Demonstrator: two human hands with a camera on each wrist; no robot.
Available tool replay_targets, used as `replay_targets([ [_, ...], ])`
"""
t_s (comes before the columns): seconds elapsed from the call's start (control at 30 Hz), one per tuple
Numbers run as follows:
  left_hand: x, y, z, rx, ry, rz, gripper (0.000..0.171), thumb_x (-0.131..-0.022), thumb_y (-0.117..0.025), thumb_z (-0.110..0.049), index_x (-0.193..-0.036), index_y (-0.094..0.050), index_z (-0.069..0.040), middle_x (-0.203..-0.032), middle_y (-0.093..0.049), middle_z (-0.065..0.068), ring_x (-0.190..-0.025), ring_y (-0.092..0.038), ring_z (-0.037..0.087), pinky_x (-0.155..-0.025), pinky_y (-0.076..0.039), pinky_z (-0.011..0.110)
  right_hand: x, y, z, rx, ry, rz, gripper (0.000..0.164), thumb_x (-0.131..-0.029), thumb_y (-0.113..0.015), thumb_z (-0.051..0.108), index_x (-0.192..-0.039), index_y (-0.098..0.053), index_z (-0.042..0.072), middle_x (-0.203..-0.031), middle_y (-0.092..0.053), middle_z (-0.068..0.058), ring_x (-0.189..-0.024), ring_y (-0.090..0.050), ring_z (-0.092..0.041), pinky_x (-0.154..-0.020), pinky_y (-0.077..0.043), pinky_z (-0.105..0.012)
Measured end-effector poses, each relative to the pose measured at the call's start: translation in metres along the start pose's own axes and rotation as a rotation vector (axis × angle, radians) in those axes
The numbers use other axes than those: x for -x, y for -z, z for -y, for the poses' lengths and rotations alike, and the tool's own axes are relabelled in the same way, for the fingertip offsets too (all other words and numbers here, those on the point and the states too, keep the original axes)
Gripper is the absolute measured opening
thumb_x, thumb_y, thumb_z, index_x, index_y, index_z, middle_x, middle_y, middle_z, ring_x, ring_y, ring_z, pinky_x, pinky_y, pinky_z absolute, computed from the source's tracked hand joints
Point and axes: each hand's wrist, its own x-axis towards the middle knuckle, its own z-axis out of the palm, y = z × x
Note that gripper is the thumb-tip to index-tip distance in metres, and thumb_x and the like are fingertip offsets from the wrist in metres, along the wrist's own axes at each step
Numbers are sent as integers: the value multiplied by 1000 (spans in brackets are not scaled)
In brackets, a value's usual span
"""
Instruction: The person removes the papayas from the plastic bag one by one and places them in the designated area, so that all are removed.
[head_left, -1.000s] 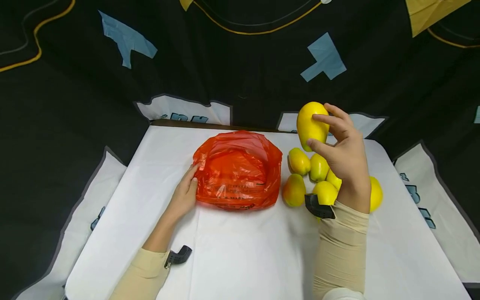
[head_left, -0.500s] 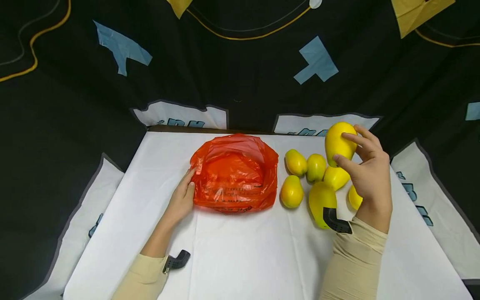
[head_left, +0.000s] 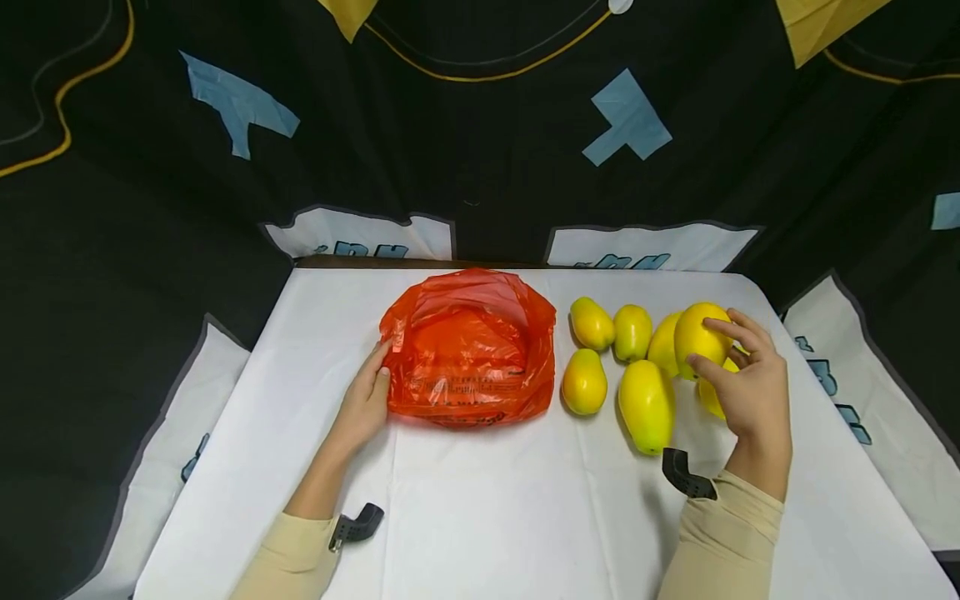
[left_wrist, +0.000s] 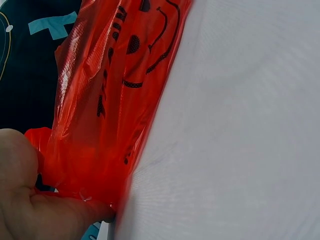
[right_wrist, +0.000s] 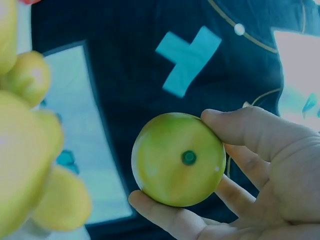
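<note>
A red plastic bag [head_left: 468,358] lies at the middle of the white table, its mouth gaping. My left hand [head_left: 363,400] grips the bag's left edge; in the left wrist view the thumb [left_wrist: 70,215] presses on the red film. At the right, my right hand [head_left: 753,379] holds a yellow mango [head_left: 699,337] between thumb and fingers, over the other fruit. Its green stem end [right_wrist: 188,157] faces the right wrist camera. Several more mangoes lie about it, among them a long one [head_left: 647,408] in front and a smaller one [head_left: 584,383] beside the bag.
The white table [head_left: 480,508] ends at a dark back edge [head_left: 345,262]. Behind it hangs a black cloth [head_left: 480,142] with blue tape [head_left: 628,118] patches. Two small mangoes [head_left: 592,323] lie towards the back, right of the bag.
My right hand has gone rightward, then down, with the mango, from above the table's back edge to over the right-hand fruit. My left hand keeps its grip on the bag.
</note>
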Motion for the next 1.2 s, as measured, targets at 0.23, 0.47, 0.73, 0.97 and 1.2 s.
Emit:
replay_targets([
  [0.23, -2, 0, -1, -12, -10, 3, 50, -106, -32, -22, -156, -25, -18, -161, -15, 7, -147, -11, 24, -117, -12, 48, 13, 8, -29, 7, -78, 1, 50, -85, -75, 11, -133, -61, 11, -155, -31, 7, -141, -27, -23, -114, -27, -39],
  [0.47, -3, 1, 0, -21, 5, -6, 50, -107, -32, -23, -156, -26, -19, -161, -14, 11, -147, -11, 26, -117, -11, 48, 28, 12, -51, 33, -65, 74, 51, -83, -75, 6, -132, -60, 5, -156, -29, 0, -139, -30, -35, -113, -29, -46],
  [0.73, -3, 2, 2, -24, 8, -3, 50, -106, -33, -25, -156, -25, -23, -161, -15, 7, -147, -11, 25, -117, -12, 49, 47, 16, -75, 86, -33, 232, 53, -84, -76, 9, -133, -58, 4, -157, -25, -9, -128, -36, -48, -89, -47, -17],
  [0.97, -2, 2, 3, -22, 12, -2, 50, -106, -33, -25, -156, -24, -20, -161, -17, 3, -147, -12, 23, -117, -12, 48, 55, 12, -92, 111, -48, 275, 52, -83, -75, 4, -132, -56, -3, -157, -23, -17, -134, -29, -48, -103, -33, -61],
  [1.2, -4, -1, 5, 17, -10, 4, 50, -107, -32, -22, -156, -24, -19, -161, -15, 5, -147, -11, 23, -118, -11, 48, 57, 11, -97, 114, -108, 249, 53, -83, -75, 5, -132, -57, 1, -159, -21, -11, -134, -29, -49, -103, -34, -61],
])
